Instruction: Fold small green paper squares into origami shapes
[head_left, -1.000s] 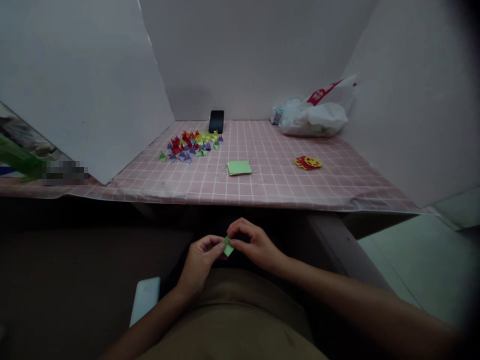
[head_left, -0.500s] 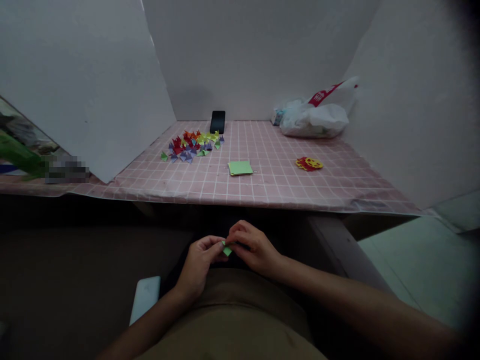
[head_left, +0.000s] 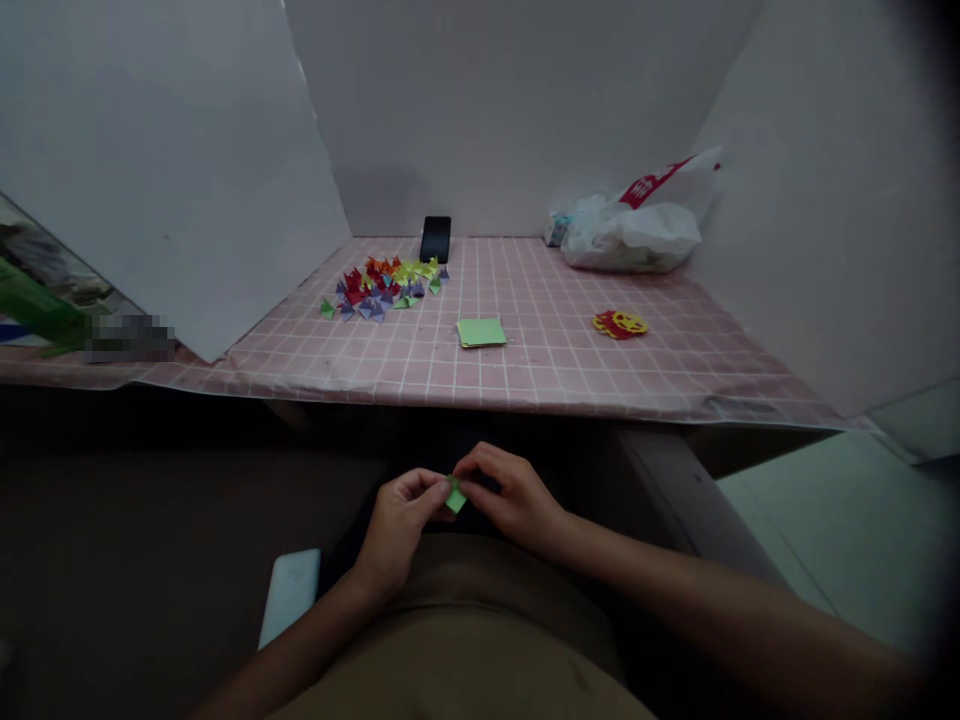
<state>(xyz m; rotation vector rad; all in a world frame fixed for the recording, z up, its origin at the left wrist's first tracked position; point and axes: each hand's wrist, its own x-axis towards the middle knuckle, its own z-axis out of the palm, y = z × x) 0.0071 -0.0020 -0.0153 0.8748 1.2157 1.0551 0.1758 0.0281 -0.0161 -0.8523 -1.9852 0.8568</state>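
- Now more exposed than half a second ago: small green paper, over the lap, short of the counter.
- Left hand: grip pinching the paper's left side.
- Right hand: grip pinching its upper right edge, covering less of it.
- Meaning, presumably: a crease just pressed, folding unfinished.
- On the counter: green-topped paper stack; folded pieces, many-coloured, to its left.

Olive-brown top, crosswise fold across front; forearms, hands bare.
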